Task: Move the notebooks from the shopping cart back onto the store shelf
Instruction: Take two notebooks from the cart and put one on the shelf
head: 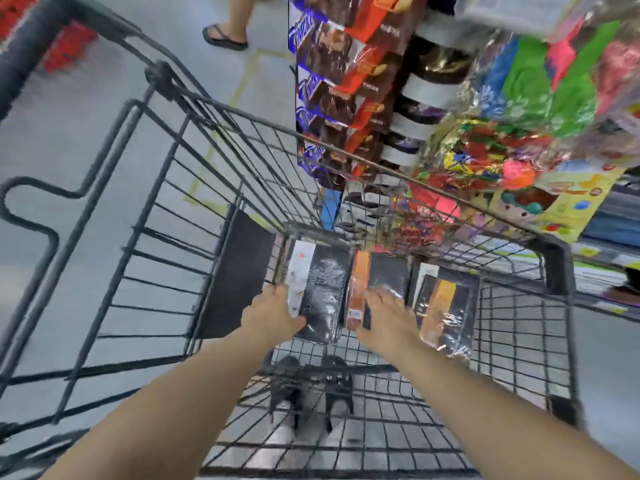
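Note:
Three plastic-wrapped black notebooks lie side by side on the floor of the wire shopping cart. The left notebook has a white band, the middle notebook an orange band, and the right notebook a yellow-orange band. My left hand grips the left notebook's near left edge, thumb on top. Over the near part of the middle notebook lies my right hand, fingers spread on the wrapper and thumb at its left edge.
A store shelf packed with snack packs and bright wrapped goods rises just beyond the cart's right side. A black panel leans inside the cart at the left. Another person's sandalled foot stands on the grey aisle floor ahead.

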`<act>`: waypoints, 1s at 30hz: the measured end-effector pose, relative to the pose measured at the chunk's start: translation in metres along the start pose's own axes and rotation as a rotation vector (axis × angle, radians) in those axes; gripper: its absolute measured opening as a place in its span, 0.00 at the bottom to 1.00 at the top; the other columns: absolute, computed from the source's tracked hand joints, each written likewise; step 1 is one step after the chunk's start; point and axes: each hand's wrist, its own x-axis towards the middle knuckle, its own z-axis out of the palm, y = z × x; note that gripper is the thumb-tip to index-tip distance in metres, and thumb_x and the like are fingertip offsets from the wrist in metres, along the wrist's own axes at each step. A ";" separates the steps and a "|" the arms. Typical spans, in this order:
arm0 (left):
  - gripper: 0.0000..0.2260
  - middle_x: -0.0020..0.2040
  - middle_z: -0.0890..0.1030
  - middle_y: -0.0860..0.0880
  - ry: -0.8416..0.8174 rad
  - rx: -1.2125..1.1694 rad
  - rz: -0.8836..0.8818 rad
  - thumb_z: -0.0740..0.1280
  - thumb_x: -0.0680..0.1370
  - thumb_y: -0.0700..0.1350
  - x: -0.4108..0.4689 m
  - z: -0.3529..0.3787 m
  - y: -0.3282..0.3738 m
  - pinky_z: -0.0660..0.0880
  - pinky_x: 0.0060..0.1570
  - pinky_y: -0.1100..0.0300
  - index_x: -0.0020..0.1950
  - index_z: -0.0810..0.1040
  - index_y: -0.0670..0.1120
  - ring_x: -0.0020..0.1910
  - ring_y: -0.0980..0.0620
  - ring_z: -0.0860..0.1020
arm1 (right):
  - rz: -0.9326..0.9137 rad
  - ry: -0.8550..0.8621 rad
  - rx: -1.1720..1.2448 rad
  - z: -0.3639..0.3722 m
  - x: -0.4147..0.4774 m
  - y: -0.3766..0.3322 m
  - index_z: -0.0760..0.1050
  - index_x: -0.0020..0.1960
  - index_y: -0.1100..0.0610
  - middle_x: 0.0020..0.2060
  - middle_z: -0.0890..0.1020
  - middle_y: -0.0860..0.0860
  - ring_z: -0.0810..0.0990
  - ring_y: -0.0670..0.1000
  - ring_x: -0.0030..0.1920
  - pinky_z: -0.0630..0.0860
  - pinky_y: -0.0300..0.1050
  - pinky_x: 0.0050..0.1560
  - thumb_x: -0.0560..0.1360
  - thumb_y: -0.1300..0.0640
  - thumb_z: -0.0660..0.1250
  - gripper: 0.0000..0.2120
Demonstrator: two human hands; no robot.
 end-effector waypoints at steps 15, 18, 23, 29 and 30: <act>0.40 0.62 0.73 0.39 -0.051 -0.380 -0.366 0.74 0.70 0.51 0.088 0.076 -0.013 0.74 0.58 0.49 0.73 0.54 0.42 0.58 0.39 0.76 | 0.189 -0.179 0.284 0.095 0.051 -0.013 0.55 0.76 0.54 0.74 0.63 0.55 0.64 0.57 0.72 0.63 0.52 0.72 0.76 0.50 0.64 0.33; 0.38 0.65 0.71 0.40 -0.070 -0.381 -0.422 0.73 0.70 0.53 0.090 0.075 -0.015 0.72 0.60 0.49 0.73 0.58 0.43 0.62 0.39 0.73 | 0.211 -0.205 0.302 0.099 0.056 -0.011 0.58 0.75 0.55 0.73 0.64 0.54 0.66 0.58 0.70 0.65 0.51 0.70 0.76 0.53 0.64 0.30; 0.26 0.60 0.73 0.43 -0.059 -0.409 -0.401 0.70 0.71 0.57 0.072 0.065 -0.012 0.75 0.56 0.52 0.61 0.70 0.44 0.57 0.41 0.75 | 0.229 -0.186 0.280 0.099 0.053 -0.004 0.60 0.74 0.52 0.70 0.69 0.54 0.70 0.57 0.68 0.69 0.51 0.67 0.76 0.55 0.63 0.28; 0.12 0.37 0.74 0.49 0.170 -0.541 -0.089 0.65 0.78 0.51 0.031 0.020 0.001 0.71 0.42 0.54 0.51 0.66 0.45 0.41 0.43 0.75 | 0.279 -0.225 0.323 0.100 0.048 -0.004 0.60 0.74 0.53 0.66 0.73 0.55 0.76 0.55 0.60 0.72 0.38 0.47 0.78 0.55 0.62 0.26; 0.12 0.38 0.74 0.48 0.241 -0.499 -0.034 0.65 0.78 0.52 0.026 0.010 -0.001 0.70 0.42 0.53 0.51 0.67 0.45 0.41 0.44 0.74 | 0.325 -0.241 0.387 0.102 0.047 -0.008 0.60 0.74 0.54 0.62 0.75 0.56 0.77 0.53 0.53 0.71 0.37 0.39 0.78 0.55 0.61 0.26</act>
